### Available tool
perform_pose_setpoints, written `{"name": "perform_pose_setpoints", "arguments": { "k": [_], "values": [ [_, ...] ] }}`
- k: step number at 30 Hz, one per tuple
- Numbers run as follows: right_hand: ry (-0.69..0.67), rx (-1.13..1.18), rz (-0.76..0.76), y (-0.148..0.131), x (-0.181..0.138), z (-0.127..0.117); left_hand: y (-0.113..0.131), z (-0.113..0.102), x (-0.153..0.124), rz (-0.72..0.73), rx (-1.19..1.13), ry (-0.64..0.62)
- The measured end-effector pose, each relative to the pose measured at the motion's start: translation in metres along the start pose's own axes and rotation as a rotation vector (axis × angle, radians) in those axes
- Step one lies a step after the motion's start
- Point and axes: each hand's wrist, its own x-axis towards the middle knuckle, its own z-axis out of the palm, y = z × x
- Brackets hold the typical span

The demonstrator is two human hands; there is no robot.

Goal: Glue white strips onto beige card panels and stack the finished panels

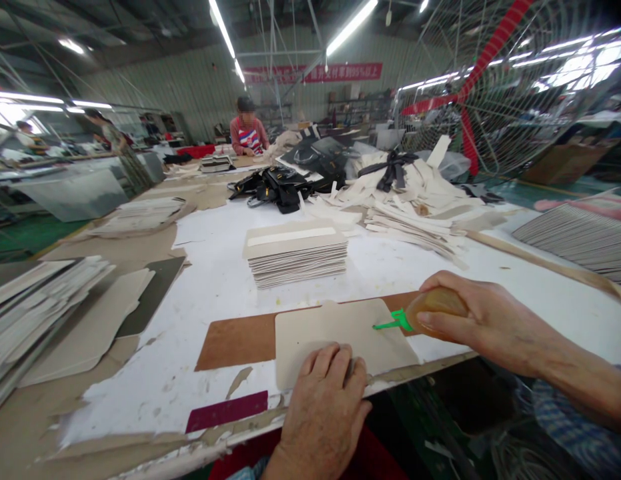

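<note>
My left hand (324, 393) lies flat with its fingers pressed on the near edge of a beige card piece (340, 330), which rests on a brown board (240, 340) at the table's front edge. My right hand (483, 317) is wrapped round a small amber glue bottle (435, 303). The bottle's green nozzle (390, 323) points left and touches the right part of the card piece.
A stack of beige card pieces (296, 253) sits just beyond. More card stacks (35, 307) lie at the left, and loose white pieces (420, 200) and black bags (280, 183) further back. A person in red (247, 133) works at the far end. A large fan (495, 80) stands at the right.
</note>
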Motion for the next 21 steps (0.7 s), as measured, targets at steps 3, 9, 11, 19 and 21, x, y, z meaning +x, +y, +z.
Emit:
{"name": "perform_pose_setpoints", "arguments": {
  "k": [3, 9, 11, 19, 21],
  "values": [
    [-0.017, 0.014, -0.002, -0.002, 0.0, 0.0, 0.0, 0.0, 0.0, 0.0, 0.001, 0.004],
    [-0.058, 0.069, 0.029, -0.004, -0.007, -0.002, 0.0, 0.002, -0.001, -0.003, 0.013, 0.002],
    [-0.06, 0.106, 0.039, -0.001, -0.011, -0.005, 0.0, 0.003, -0.001, -0.002, 0.017, 0.008],
    [0.136, 0.217, 0.178, 0.015, -0.018, -0.009, 0.0, 0.001, 0.0, 0.018, 0.022, 0.043],
    [0.122, 0.264, 0.165, 0.012, -0.015, -0.003, 0.001, -0.001, 0.0, 0.027, 0.035, 0.044]
  ]
}}
